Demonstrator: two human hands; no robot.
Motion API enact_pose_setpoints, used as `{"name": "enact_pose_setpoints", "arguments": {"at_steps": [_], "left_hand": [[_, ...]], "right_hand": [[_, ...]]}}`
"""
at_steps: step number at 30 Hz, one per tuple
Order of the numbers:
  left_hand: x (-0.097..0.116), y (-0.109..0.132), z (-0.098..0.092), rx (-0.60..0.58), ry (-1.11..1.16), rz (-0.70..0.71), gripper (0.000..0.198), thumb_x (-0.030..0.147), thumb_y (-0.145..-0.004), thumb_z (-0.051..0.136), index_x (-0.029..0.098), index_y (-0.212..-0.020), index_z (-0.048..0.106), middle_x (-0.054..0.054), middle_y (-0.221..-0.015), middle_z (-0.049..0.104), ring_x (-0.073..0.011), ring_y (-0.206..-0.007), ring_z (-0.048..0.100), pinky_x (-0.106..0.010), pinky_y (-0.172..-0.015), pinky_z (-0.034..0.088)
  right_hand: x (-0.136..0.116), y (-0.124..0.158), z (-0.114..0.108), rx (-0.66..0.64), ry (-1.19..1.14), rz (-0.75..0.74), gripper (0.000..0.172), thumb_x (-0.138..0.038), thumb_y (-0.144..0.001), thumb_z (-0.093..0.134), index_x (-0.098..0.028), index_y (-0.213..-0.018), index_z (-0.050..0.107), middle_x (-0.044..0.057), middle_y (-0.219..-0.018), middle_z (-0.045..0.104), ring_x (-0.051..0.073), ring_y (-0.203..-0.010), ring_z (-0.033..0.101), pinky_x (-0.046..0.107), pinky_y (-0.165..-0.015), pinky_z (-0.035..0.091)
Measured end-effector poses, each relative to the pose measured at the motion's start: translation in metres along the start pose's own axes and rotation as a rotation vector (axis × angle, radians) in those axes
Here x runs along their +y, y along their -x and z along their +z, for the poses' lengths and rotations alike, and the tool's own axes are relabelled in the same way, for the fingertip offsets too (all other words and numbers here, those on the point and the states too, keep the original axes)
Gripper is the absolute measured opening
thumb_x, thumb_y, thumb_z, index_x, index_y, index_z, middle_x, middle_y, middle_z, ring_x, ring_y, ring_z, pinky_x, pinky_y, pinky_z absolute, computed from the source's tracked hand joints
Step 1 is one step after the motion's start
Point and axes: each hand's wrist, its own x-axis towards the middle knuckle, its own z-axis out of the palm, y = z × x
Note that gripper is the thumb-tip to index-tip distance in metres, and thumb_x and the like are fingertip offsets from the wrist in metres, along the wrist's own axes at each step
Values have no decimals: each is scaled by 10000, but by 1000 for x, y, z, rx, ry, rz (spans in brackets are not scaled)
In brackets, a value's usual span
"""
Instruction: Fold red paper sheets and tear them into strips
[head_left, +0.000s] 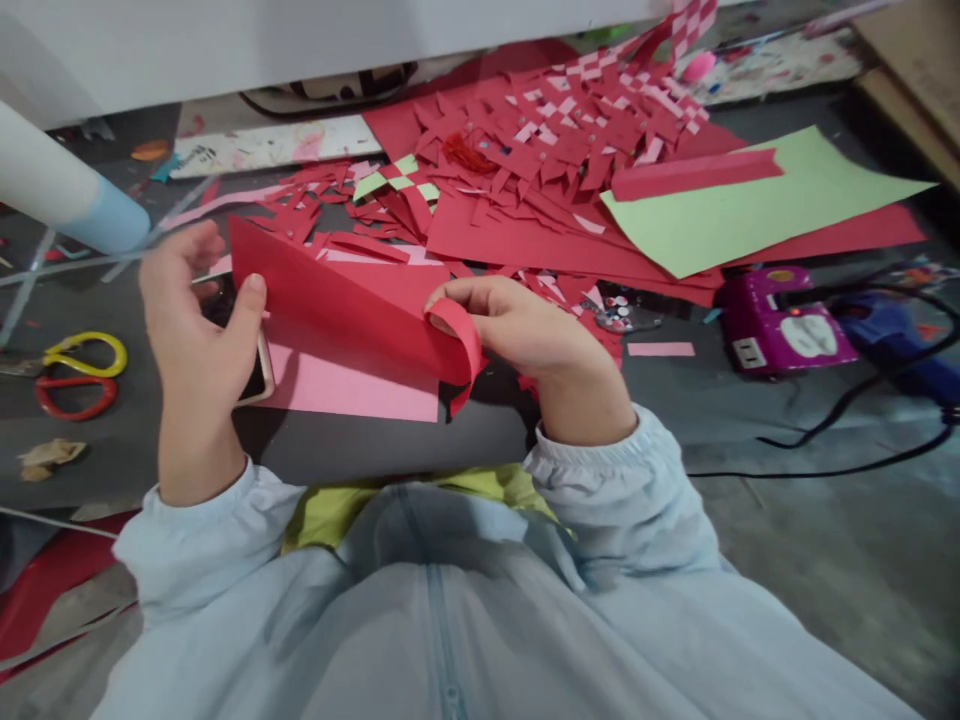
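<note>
A folded sheet of red paper [337, 300] is held up, tilted, between my two hands. My left hand [202, 320] is at its left edge, the thumb on the front face and the fingers loosely curled, partly behind it. My right hand [525, 340] pinches the right end, where a narrow red strip [471, 345] curls away. Under the red paper, a pink sheet [352, 385] lies on the dark table. A phone [264, 375] shows in part beside my left hand, mostly covered.
Yellow and red scissors [79, 375] lie at left, near a white and blue cylinder [97, 200]. Cut red strips and woven pieces [540, 130] are heaped at the back. A light green sheet [750, 215], a purple box [787, 325] and a blue glue gun [892, 340] with black cable are at right.
</note>
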Motion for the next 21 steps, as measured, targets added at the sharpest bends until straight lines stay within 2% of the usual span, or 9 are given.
{"name": "enact_pose_setpoints", "arguments": {"at_steps": [1,3,6,10,12,14,16,18,21], "left_hand": [[5,4,-4,3,-97,147,561,197,-745,772,190,-1267,565,-78,-1272,589,-213,-1142,575,-360,-940,489],[16,16,-10,4,-223,242,463,163,-790,698,162,-1235,573,-91,-1188,600,-200,-1057,592,-332,-855,506],[33,35,-13,60,-295,184,341,160,-809,664,146,-1139,578,-56,-1056,599,-112,-743,576,-271,-690,491],[46,56,-13,154,-261,54,408,135,-790,645,136,-1177,514,-107,-1217,546,-110,-804,626,-258,-681,500],[48,65,-11,175,-305,16,299,171,-807,634,163,-1094,552,-69,-1105,599,-108,-746,607,-259,-663,494],[49,74,-7,88,-340,-29,78,265,-876,583,200,-916,600,0,-824,630,-120,-678,585,-265,-656,481],[51,83,0,-121,-219,-119,233,383,-941,506,219,-802,593,25,-665,636,-121,-609,603,-259,-627,470],[53,90,8,-276,-120,-207,314,469,-946,481,225,-783,593,15,-652,672,-135,-614,642,-257,-609,477],[54,97,20,-349,-55,-268,366,559,-927,478,226,-860,616,-18,-733,724,-165,-668,682,-273,-624,504]], "right_hand": [[0,0,0,-9,-12,7,142,-241,-677,739,-170,-756,644,-20,-708,659,81,-609,569,179,-551,456],[1,1,0,-24,-32,0,180,-291,-698,759,-171,-764,643,-23,-701,650,71,-579,549,176,-526,438],[4,2,1,-34,-32,-30,237,-373,-719,766,-170,-764,653,-27,-692,633,63,-556,522,176,-498,407],[8,-1,5,-18,-19,-16,265,-399,-702,778,-167,-730,653,-27,-671,625,61,-545,501,177,-482,385],[9,-3,8,-10,-58,-14,292,-418,-681,792,-168,-707,643,-28,-652,617,60,-536,494,176,-478,382],[10,-5,12,9,-114,-24,336,-460,-657,804,-171,-693,636,-30,-637,607,61,-531,491,179,-482,389],[10,-6,16,36,-161,-35,383,-504,-629,817,-176,-680,627,-33,-618,591,65,-528,488,186,-487,399],[9,-6,19,52,-197,-51,419,-537,-608,824,-178,-669,617,-38,-604,574,66,-530,483,190,-495,406],[9,-4,22,61,-213,-98,428,-554,-624,815,-182,-690,615,-42,-621,572,61,-536,471,186,-496,400]]}}
